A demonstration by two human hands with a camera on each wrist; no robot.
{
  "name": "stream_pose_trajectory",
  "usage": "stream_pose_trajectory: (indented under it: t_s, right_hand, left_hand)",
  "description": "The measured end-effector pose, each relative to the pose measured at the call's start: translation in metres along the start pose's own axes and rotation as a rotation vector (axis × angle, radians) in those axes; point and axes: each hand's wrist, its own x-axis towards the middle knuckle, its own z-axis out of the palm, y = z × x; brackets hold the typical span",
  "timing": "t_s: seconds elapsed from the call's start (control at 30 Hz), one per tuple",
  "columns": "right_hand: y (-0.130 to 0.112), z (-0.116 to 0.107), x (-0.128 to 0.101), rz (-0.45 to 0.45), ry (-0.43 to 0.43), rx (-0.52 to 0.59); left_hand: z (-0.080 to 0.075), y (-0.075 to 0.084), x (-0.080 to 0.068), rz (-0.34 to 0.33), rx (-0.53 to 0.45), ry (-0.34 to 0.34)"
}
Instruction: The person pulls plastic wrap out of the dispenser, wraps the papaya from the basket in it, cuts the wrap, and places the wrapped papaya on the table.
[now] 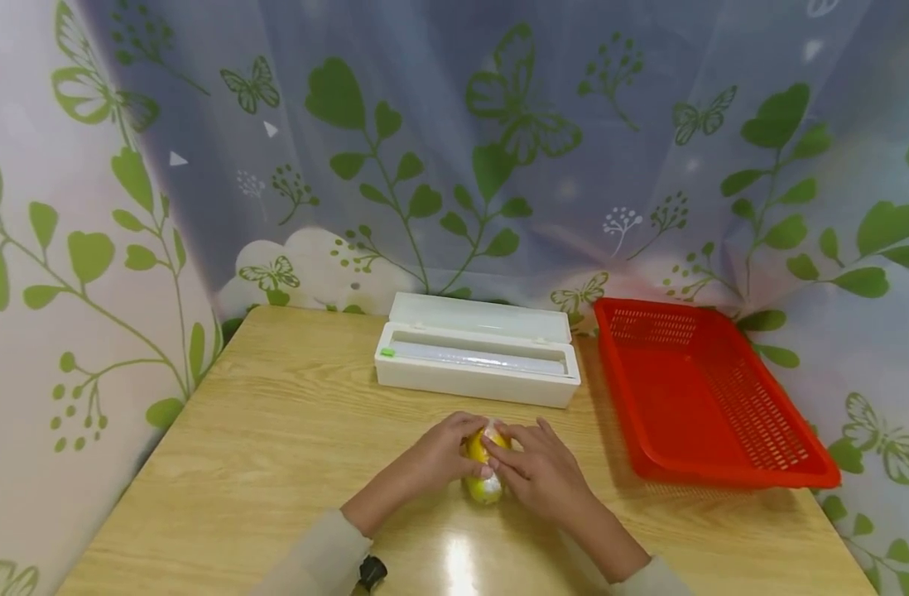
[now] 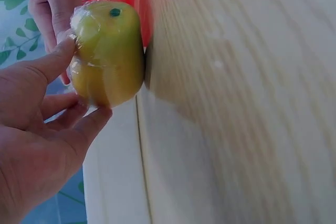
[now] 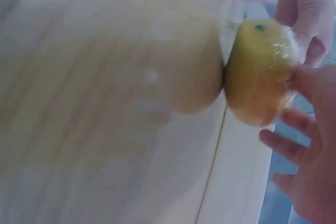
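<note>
A yellow-orange fruit (image 1: 486, 488) wrapped in clear cling film stands on the table between the two hands. In the left wrist view the fruit (image 2: 107, 51) shows a small green spot at one end, and the film is bunched and shiny on the hands' side. My left hand (image 1: 449, 451) holds it from the left, thumb and fingers against its wrapped side. From the right, my right hand (image 1: 540, 465) grips it too, its fingers over the upper part. The right wrist view shows the right hand (image 3: 315, 145) with its thumb on the film.
Behind the hands a white cling film dispenser (image 1: 469, 389) sits with its lid raised; a film roll (image 1: 469, 356) and green slider (image 1: 387, 353) show inside. A red plastic basket (image 1: 626, 414) stands at the right. A patterned curtain (image 1: 440, 165) hangs behind the wooden table (image 1: 276, 447).
</note>
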Motion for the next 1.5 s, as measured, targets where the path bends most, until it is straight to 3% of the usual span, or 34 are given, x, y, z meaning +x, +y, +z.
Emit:
stream_pose_trajectory:
  t_s: [0.17,0.27,0.47,0.63,0.77,0.9,1.13,1.33,1.5]
  right_hand:
    - [-0.009,-0.002,0.004,0.016,-0.038,-0.045]
    - [-0.012,-0.004,0.003,0.085,-0.08,-0.005]
    - [-0.007,-0.01,0.002,0.319,-0.123,0.247]
    - [0.003,-0.002,-0.001,0.407,-0.203,0.441]
    - [0.01,0.008,-0.002,0.398,-0.232,0.537]
    - [0.013,0.014,-0.001,0.388,-0.239,0.602]
    - [0.013,0.019,-0.002,0.403,-0.309,0.638]
    - [0.003,0.019,-0.001,0.372,-0.226,0.627]
    - [-0.005,0.019,-0.001,0.365,-0.128,0.575]
  left_hand:
    - [-0.004,-0.002,-0.004,0.014,0.049,-0.011]
    - [-0.006,-0.004,-0.01,0.006,0.06,-0.017]
    - [-0.018,-0.004,-0.023,-0.041,0.103,0.009]
    - [-0.027,-0.008,-0.034,-0.043,0.188,0.005]
    - [-0.029,-0.011,-0.039,-0.02,0.218,0.01]
    - [-0.029,-0.014,-0.041,-0.043,0.235,0.037]
    - [-0.026,-0.018,-0.041,-0.058,0.155,0.072]
    - [-0.026,-0.018,-0.043,-0.072,0.105,0.086]
    - [-0.025,-0.017,-0.044,-0.041,0.031,0.055]
